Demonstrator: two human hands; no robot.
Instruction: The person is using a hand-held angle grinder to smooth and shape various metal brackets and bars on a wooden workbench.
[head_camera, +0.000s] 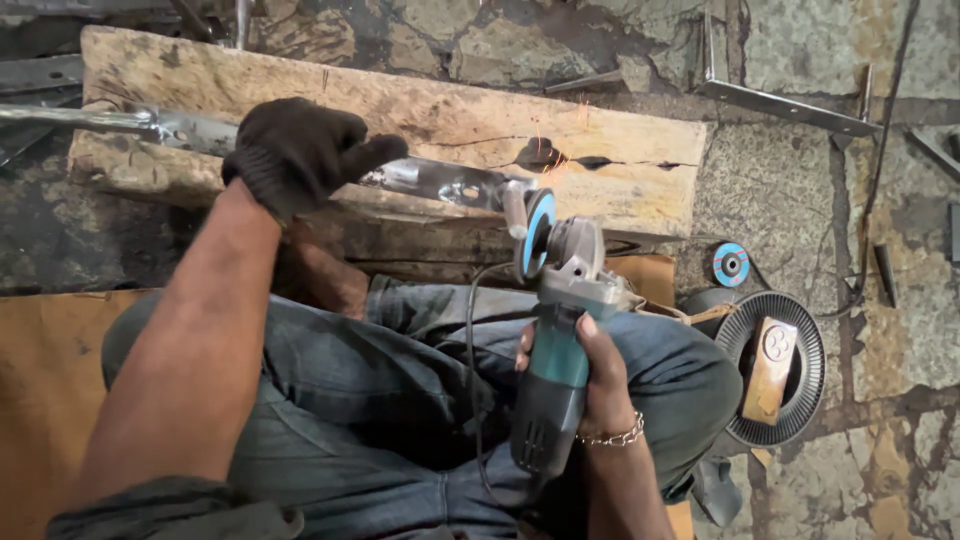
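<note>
Rough stone flooring (790, 190) lies under a person sitting cross-legged in grey-blue trousers. Their right hand (600, 380), bare with a chain bracelet, has its grip closed around the body of a teal and grey electric angle grinder (555, 350), whose blue disc (538, 232) meets the end of a long flat steel bar (440, 183). Their left hand (295, 150), in a dark knitted glove, has its grip pressed around the bar, pinning it on a worn wooden block (400, 110). A few orange sparks show by the disc, so grinding looks underway; the bar's end appears partly brightened, the rest dull. Spare discs (775, 365) lie near the right knee.
</note>
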